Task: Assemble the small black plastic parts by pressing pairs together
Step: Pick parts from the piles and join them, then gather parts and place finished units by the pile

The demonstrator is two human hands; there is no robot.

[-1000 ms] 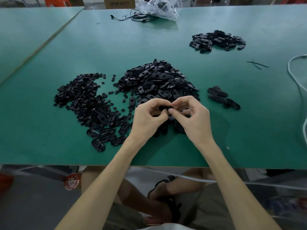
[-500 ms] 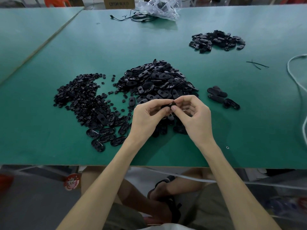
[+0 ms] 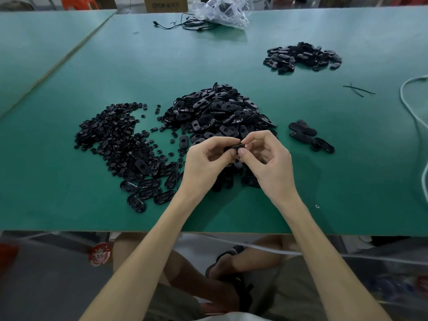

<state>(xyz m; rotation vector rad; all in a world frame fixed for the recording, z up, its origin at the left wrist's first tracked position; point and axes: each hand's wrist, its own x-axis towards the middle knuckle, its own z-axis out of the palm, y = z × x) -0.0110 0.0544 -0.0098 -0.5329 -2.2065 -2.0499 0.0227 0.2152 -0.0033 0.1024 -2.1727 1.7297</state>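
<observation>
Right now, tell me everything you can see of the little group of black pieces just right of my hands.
The little group is a handful of flat, elongated oval pieces, black and slightly glossy, plastic by the look. They lie on the green table in a loose slanting row, some touching or overlapping. The group sits apart from the central heap, right of the right hand, which does not touch it. Whether they are joined pairs cannot be told.

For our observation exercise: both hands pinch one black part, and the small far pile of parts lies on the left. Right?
No. The head view shows the small far pile on the right of the green table, not the left. The left hand and right hand do pinch one black part.
</observation>
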